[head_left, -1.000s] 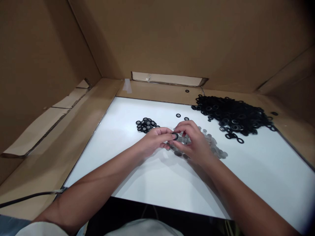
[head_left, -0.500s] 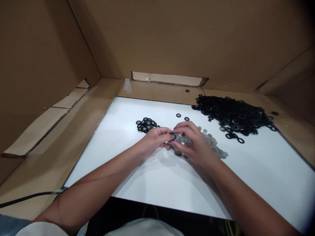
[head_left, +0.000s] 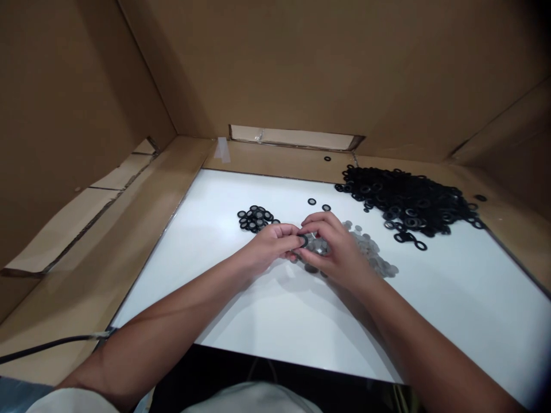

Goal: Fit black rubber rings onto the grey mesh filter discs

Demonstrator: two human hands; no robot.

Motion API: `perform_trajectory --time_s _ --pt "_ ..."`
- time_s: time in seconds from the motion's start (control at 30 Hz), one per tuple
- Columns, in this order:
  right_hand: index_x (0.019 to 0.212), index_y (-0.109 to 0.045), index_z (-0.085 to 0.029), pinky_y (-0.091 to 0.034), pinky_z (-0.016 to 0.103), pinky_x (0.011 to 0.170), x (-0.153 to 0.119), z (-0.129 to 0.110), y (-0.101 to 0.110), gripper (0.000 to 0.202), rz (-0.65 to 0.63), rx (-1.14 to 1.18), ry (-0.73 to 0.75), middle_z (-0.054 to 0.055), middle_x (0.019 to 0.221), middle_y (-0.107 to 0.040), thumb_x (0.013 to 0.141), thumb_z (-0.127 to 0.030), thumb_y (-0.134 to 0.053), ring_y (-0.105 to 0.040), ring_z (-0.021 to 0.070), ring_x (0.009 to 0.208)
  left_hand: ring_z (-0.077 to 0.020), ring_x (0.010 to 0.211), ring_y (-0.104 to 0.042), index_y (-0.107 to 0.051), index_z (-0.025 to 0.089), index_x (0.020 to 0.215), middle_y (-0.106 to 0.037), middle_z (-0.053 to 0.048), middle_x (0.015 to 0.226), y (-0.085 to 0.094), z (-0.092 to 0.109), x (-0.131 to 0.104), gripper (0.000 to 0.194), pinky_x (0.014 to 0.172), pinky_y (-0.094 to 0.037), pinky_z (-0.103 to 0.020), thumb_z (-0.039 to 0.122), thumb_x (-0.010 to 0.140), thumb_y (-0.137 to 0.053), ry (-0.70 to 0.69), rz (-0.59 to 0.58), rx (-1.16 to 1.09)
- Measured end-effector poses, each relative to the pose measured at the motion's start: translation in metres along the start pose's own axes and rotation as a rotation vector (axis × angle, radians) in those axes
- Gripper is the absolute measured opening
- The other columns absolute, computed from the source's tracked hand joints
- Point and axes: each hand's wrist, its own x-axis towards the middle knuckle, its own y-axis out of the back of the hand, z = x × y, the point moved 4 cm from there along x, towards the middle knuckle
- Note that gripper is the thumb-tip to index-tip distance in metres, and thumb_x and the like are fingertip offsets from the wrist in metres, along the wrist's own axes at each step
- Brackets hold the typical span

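Between both hands is a black rubber washer (head_left: 305, 241) with a grey centre. My left hand (head_left: 278, 244) pinches its left edge between thumb and fingers. My right hand (head_left: 333, 244) has its thumb and fingertips around the washer's right side, closed on it. Under and beside my right hand lies a spread of small grey mesh discs (head_left: 365, 246), partly hidden by it. Beyond my left hand sits a small heap of black washers with grey discs in them (head_left: 255, 218).
A large pile of black rings (head_left: 413, 201) covers the back right of the white board (head_left: 241, 321). Two washers with grey centres (head_left: 312, 202) lie behind my right hand. Cardboard walls (head_left: 293, 69) enclose the back and sides. A black cable (head_left: 51, 345) runs at left.
My right hand's fingers have shifted slightly left against the washer. My left hand stays almost still, keeping its pinch.
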Motion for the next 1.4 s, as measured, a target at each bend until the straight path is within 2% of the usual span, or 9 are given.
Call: perform_trajectory --time_s 0.1,0.3,0.47,0.63,0.83,1.0,1.1,1.2,1.4 --pt "0.102 -0.055 -0.027 -0.052 0.039 0.083 0.001 0.0003 -0.0003 0.031 0.024 -0.015 -0.02 0.006 0.112 -0.057 0.08 -0.012 -0.071 -0.06 0.0244 0.104 -0.0077 0.064 -0.056 -0.066 0.014 0.08 -0.061 0.001 0.074 0.0006 -0.0007 -0.0001 0.015 0.068 -0.046 -0.026 0.027 0.079 -0.072 0.006 0.005 0.016" --pt "0.112 -0.058 -0.028 -0.052 0.04 0.087 0.0011 0.0005 0.0042 0.033 -0.004 -0.005 0.011 0.008 0.116 -0.057 0.084 -0.018 -0.072 -0.059 0.0249 0.109 -0.0085 0.066 -0.057 -0.064 0.014 0.079 -0.06 0.001 0.075 0.0027 -0.0035 0.0016 0.013 0.068 -0.046 -0.026 0.026 0.08 -0.07 -0.006 0.012 0.031" --pt "0.101 -0.057 -0.027 -0.053 0.04 0.082 0.0018 0.0012 0.0031 0.028 0.034 -0.031 -0.007 0.006 0.111 -0.058 0.081 -0.017 -0.075 -0.061 0.0246 0.102 -0.0078 0.064 -0.055 -0.064 0.014 0.079 -0.058 0.002 0.073 0.0024 -0.003 0.0011 0.013 0.068 -0.046 -0.026 0.025 0.08 -0.069 -0.004 0.013 0.053" --pt "0.114 -0.059 -0.028 -0.052 0.04 0.088 0.0014 -0.0005 0.0035 0.033 -0.023 0.003 0.028 0.008 0.117 -0.056 0.086 -0.018 -0.072 -0.06 0.024 0.108 -0.0083 0.065 -0.056 -0.065 0.014 0.082 -0.058 0.001 0.075 0.0032 -0.004 0.0017 0.01 0.067 -0.045 -0.026 0.024 0.081 -0.067 -0.011 0.024 0.073" --pt "0.1 -0.056 -0.026 -0.053 0.04 0.083 0.0015 0.002 0.0034 0.031 0.023 -0.014 -0.008 0.006 0.111 -0.058 0.08 -0.016 -0.077 -0.061 0.0243 0.103 -0.0082 0.064 -0.054 -0.062 0.014 0.076 -0.056 0.002 0.072 0.0019 -0.0038 0.0005 0.013 0.069 -0.045 -0.026 0.025 0.08 -0.068 0.0 0.033 0.089" --pt "0.114 -0.059 -0.03 -0.052 0.043 0.091 0.0004 0.0001 0.0034 0.034 -0.05 0.025 0.012 0.008 0.12 -0.057 0.085 -0.018 -0.073 -0.059 0.0255 0.112 -0.0082 0.064 -0.054 -0.065 0.014 0.081 -0.057 0.002 0.074 -0.0003 -0.001 -0.0015 0.009 0.069 -0.045 -0.027 0.023 0.079 -0.066 0.011 0.024 0.106" --pt "0.105 -0.06 -0.028 -0.053 0.043 0.087 0.002 0.0 0.0027 0.025 -0.019 0.001 0.015 0.007 0.114 -0.058 0.085 -0.017 -0.071 -0.061 0.0253 0.106 -0.0092 0.068 -0.056 -0.065 0.014 0.082 -0.058 0.001 0.077 0.001 -0.0021 -0.001 0.011 0.07 -0.045 -0.027 0.024 0.079 -0.067 0.009 0.041 0.108" --pt "0.098 -0.055 -0.026 -0.052 0.043 0.083 0.0031 0.002 0.0019 0.029 0.026 -0.016 -0.007 0.006 0.107 -0.058 0.08 -0.017 -0.075 -0.06 0.026 0.101 -0.0087 0.066 -0.054 -0.063 0.015 0.078 -0.057 0.002 0.073 0.0024 -0.0042 -0.0002 0.012 0.071 -0.045 -0.027 0.026 0.079 -0.068 0.007 0.043 0.126" --pt "0.11 -0.059 -0.028 -0.052 0.042 0.089 0.0016 0.0016 0.0009 0.028 -0.065 0.038 0.02 0.008 0.116 -0.057 0.086 -0.02 -0.071 -0.059 0.0249 0.109 -0.0091 0.066 -0.055 -0.064 0.015 0.083 -0.058 0.001 0.074 0.0015 -0.0035 -0.0014 0.011 0.07 -0.044 -0.027 0.025 0.08 -0.066 0.007 0.031 0.132"
